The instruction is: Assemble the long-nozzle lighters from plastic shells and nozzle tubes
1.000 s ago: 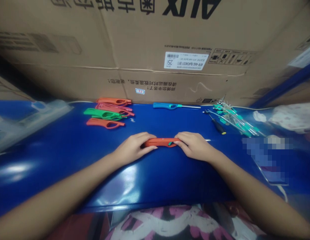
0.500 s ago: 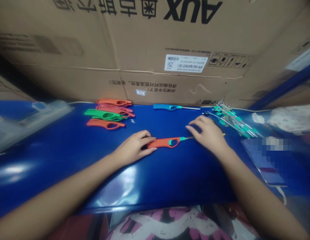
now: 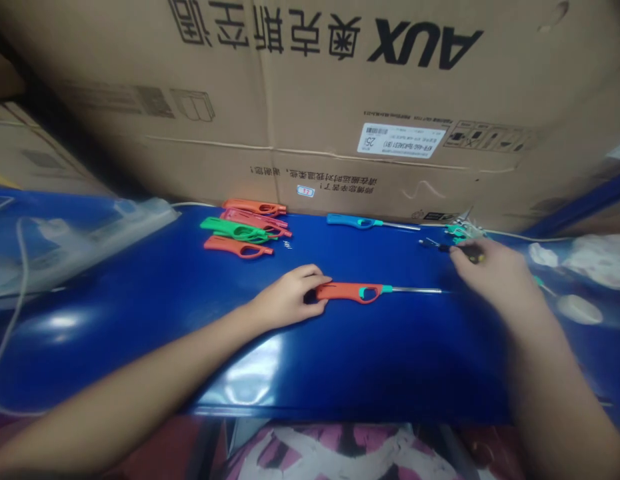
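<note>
My left hand [image 3: 293,297] pinches the butt end of an orange gas lighter [image 3: 343,291] that lies on the blue table. The lighter has a teal trigger and collar, and its metal tube points right. Farther right, my right hand [image 3: 500,270] is closed on a screwdriver [image 3: 474,253] with a black and yellow handle, its metal shaft pointing left. Part of the handle is hidden by the fingers. Just behind that hand lies a bunch of metal tubes with teal parts [image 3: 460,230], mostly covered by it.
A blue lighter with its tube [image 3: 355,221] lies at the back. To its left are several orange, pink and green lighter bodies [image 3: 235,230] with tiny pieces beside them. A clear plastic container [image 3: 115,230] stands at left, white cloth [image 3: 600,257] at right, and a large carton [image 3: 310,87] behind.
My right hand has moved right, away from the lighter's tube, and now grips the screwdriver. My left hand keeps hold of the orange lighter. The view has shifted slightly to the left.
</note>
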A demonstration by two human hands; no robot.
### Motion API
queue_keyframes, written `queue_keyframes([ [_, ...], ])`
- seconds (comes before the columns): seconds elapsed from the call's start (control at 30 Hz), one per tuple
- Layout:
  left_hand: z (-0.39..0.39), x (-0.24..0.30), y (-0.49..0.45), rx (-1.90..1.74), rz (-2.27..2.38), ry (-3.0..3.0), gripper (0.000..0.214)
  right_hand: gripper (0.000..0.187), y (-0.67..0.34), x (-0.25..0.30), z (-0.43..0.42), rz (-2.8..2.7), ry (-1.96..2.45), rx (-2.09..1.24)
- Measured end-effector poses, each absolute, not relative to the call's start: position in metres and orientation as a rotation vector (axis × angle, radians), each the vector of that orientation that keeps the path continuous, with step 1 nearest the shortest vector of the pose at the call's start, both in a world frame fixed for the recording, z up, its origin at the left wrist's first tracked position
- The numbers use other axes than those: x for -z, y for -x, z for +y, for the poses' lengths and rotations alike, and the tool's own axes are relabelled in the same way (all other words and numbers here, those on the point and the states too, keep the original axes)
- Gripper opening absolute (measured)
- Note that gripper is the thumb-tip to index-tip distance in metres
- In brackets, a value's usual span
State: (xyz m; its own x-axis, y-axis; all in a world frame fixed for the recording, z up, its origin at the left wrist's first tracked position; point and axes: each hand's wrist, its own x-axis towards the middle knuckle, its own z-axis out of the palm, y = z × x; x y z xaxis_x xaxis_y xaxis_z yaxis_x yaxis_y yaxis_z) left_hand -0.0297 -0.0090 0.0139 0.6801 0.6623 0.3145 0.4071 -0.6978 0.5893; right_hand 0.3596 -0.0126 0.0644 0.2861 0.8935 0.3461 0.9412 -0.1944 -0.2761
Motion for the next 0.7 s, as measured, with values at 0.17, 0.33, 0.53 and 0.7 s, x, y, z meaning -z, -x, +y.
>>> queue_keyframes([
  [0.17,-0.012,-0.014,0.029,-0.732,0.803,-2.383,0.04,0.026,-0.273,-0.086,-0.023,-1.719,1.638,-0.132],
  [0.33,-0.014,-0.012,0.028,-0.738,0.779,-2.408,0.035,0.019,-0.204,-0.074,-0.017,-1.991,1.336,-0.45],
  [0.53,-0.014,-0.012,0.029,-0.734,0.739,-2.429,0.032,0.016,-0.166,-0.054,0.004,-2.071,1.254,-0.55],
  [0.7,-0.013,-0.012,0.029,-0.725,0.71,-2.442,0.036,0.017,-0.159,-0.047,0.012,-2.04,1.248,-0.567],
])
